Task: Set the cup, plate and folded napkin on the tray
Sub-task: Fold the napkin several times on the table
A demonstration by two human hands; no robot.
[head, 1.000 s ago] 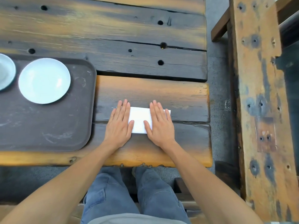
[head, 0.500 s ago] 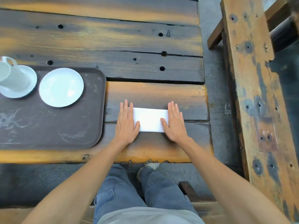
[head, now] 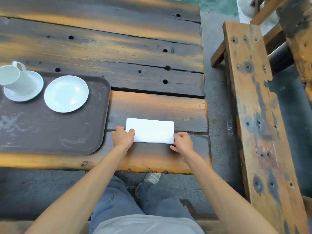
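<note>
A white napkin (head: 152,130), folded into a long rectangle, lies flat on the wooden table just right of the dark brown tray (head: 50,132). My left hand (head: 122,137) pinches its near left corner, thumb on top. My right hand (head: 182,143) has its fingertips curled at the near right corner. On the tray stand a white plate (head: 66,93) and, at the far left, a white cup (head: 16,80) on a saucer (head: 36,88).
The table of dark, orange-streaked planks (head: 135,48) ends just right of the napkin. Beyond a strip of concrete floor stands a wooden bench (head: 253,115). My legs in jeans and one shoe (head: 152,177) show below the table's near edge.
Both hands lay flat on the napkin's ends before; now they have slid outward and curled at its near corners, baring most of the napkin. The view has shifted left and shows the cup.
</note>
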